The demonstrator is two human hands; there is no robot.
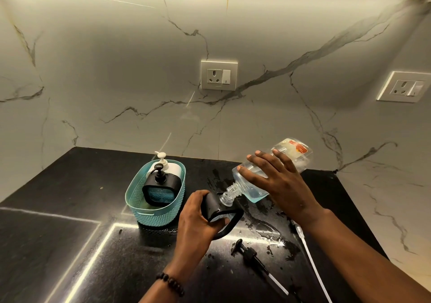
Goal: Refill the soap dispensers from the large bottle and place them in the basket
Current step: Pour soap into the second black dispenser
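1. While the right hand [277, 181] grips the large bottle [270, 172] with fingers spread over its clear side, the bottle lies tipped steeply, its long axis running from the far right down to the near left, threaded neck lowest.
2. Its open mouth points down-left and meets the top of a black dispenser [221, 211], which the left hand [198, 218] holds with fingers curled round its body, just right of the basket [149, 209].
3. That dispenser leans, its top tilted toward the bottle.
4. Two other dispensers stand upright in the teal basket: a black one [158, 188] nearer, a white one [168, 167] farther.
5. A black pump head [254, 258] lies on the wet dark counter [70, 209], near the hands, its tube pointing near-right; a white tube [312, 263] lies right of it.
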